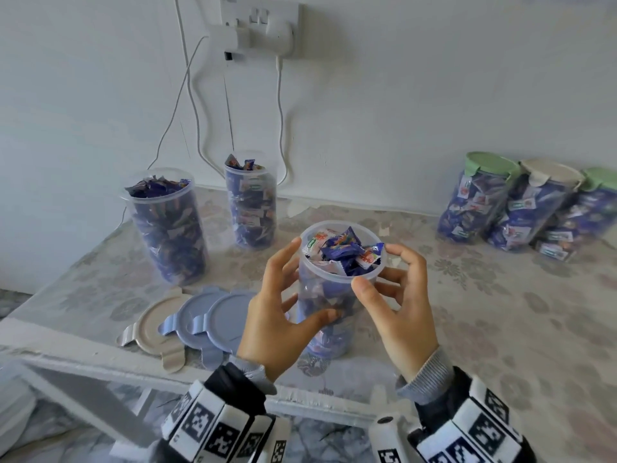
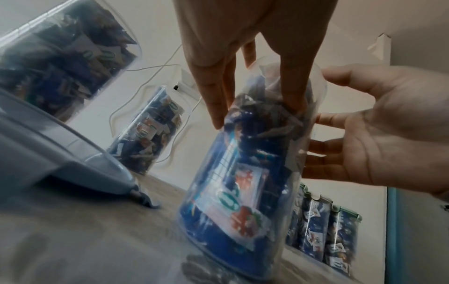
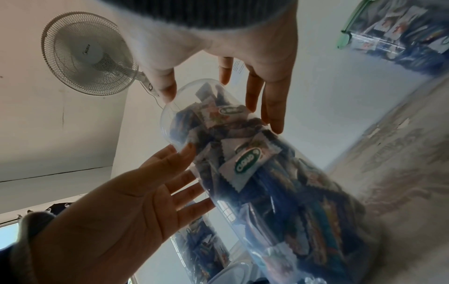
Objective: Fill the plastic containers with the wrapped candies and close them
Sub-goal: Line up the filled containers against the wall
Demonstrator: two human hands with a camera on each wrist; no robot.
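Observation:
A clear plastic container (image 1: 330,292) stands upright near the table's front, uncapped and filled to the rim with blue and white wrapped candies (image 1: 344,250). My left hand (image 1: 310,282) is on its left side, fingers spread and nearly straight, thumb touching the lower wall. My right hand (image 1: 377,269) is on the right, thumb tip at the rim, fingers straight behind it. The left wrist view shows the container (image 2: 238,192) under my left hand (image 2: 255,107), with my right hand (image 2: 364,134) open beside it. The right wrist view shows my right hand (image 3: 222,107) over the container (image 3: 279,182).
Three loose lids lie left of my hands: one beige lid (image 1: 153,329) and two blue lids (image 1: 230,315). Two filled uncapped containers (image 1: 167,228) (image 1: 250,205) stand at the back left. Three capped containers (image 1: 534,208) sit at the back right. Cables (image 1: 280,128) hang from a wall socket.

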